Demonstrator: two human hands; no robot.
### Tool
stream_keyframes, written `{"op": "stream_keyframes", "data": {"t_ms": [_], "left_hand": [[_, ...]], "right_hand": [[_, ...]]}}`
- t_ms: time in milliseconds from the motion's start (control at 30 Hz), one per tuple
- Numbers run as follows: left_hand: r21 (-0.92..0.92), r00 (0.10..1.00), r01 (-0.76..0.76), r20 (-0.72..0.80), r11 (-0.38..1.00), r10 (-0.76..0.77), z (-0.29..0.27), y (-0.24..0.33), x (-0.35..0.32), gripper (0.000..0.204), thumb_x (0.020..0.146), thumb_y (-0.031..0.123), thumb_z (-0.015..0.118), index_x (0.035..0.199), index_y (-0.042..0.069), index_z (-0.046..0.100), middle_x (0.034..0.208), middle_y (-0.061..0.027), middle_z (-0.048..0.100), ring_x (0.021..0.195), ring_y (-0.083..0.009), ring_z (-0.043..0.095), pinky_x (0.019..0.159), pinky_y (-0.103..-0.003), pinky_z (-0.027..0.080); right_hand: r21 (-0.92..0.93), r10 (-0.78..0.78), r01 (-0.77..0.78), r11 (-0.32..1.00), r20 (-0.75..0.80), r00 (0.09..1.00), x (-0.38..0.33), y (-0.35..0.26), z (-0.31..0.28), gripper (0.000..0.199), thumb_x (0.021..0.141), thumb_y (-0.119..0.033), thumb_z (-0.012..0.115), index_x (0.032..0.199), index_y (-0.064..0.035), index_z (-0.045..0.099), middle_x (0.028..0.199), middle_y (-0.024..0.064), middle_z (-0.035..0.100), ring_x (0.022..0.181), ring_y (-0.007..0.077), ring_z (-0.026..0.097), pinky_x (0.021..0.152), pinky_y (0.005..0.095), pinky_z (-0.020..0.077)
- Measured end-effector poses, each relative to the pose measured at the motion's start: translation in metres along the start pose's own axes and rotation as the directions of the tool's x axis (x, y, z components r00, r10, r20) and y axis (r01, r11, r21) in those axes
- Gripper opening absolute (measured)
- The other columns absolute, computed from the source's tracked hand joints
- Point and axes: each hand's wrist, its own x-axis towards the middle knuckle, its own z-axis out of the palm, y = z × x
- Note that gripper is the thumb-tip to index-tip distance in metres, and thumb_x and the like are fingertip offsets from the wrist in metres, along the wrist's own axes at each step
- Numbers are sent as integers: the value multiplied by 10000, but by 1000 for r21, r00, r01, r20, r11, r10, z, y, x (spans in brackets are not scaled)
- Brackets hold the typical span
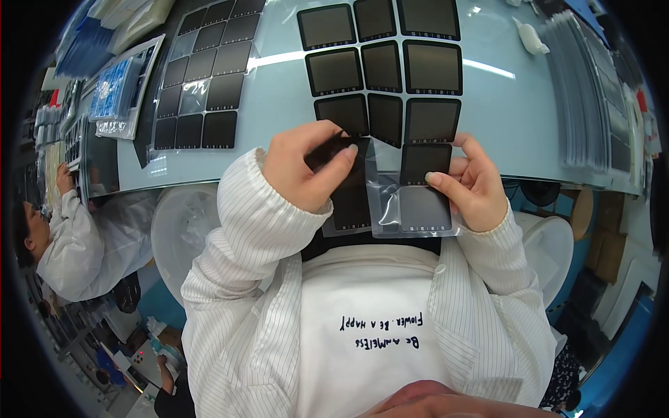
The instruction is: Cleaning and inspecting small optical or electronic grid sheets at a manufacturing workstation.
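Observation:
A clear plastic sheet with rows of dark, black-edged square panels lies before me and hangs over the near table edge. My left hand is closed, thumb against fingers, on a thin dark panel tilted up above the sheet's left column. My right hand pinches the sheet's right edge, thumb on top beside a dark square and fingers behind. Between the two hands, a middle section of the sheet is see-through and creased. The left hand's fingertips are partly hidden by the panel.
Another sheet of dark panels lies left on the glass-topped table. Stacked sheets stand at right, near a small white object. Blue-wrapped packs sit far left. White chairs flank me; a co-worker sits left.

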Motion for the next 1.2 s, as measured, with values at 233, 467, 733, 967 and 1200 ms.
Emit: {"op": "stream_keyframes", "data": {"t_ms": [233, 467, 733, 967, 1200], "left_hand": [[-307, 886, 133, -390, 942, -252, -54, -8, -19, 171, 859, 156, 664, 903, -4, 622, 686, -22, 578, 491, -82, 483, 441, -229, 383], [-377, 960, 269, 24, 886, -281, -104, -26, -86, 157, 853, 112, 640, 971, 10, 617, 750, -53, 601, 559, -99, 533, 520, -228, 421], [-306, 748, 537, -257, 786, -611, -88, -178, -110, 296, 853, 150, 660, 1097, -16, 633, 904, -92, 680, 807, -157, 629, 736, -273, 501], [-351, 804, 474, -200, 807, -559, -154, -212, -83, 300, 856, 154, 661, 1099, -19, 629, 925, -100, 678, 832, -166, 630, 762, -282, 501], [-406, 848, 397, -182, 823, -498, -143, -209, -56, 305, 860, 160, 662, 1102, -23, 625, 950, -109, 676, 861, -178, 632, 792, -293, 500]], "right_hand": [[47, -122, 130, 990, -141, 982, 11, 8, -13, 450, 850, 32, 601, 1248, 14, 391, 823, 109, 672, 605, 94, 608, 460, 178, 414], [-100, -169, 157, 983, -126, 977, 50, -5, -30, 515, 860, -42, 645, 1304, 31, 394, 791, 53, 658, 569, 56, 570, 438, 175, 376], [-336, -210, 159, 928, -122, 970, 51, -18, -42, 568, 880, -130, 656, 1357, 38, 400, 769, 38, 632, 489, 42, 482, 402, 189, 328], [-395, -256, 152, 906, -227, 940, 23, -12, -63, 522, 904, -151, 628, 1359, 2, 422, 807, 37, 639, 533, 29, 484, 455, 171, 359], [-607, -543, 274, 746, -315, 778, 7, -15, -48, 439, 886, -98, 639, 1300, -22, 515, 857, 37, 643, 626, 38, 515, 529, 173, 403]]}}
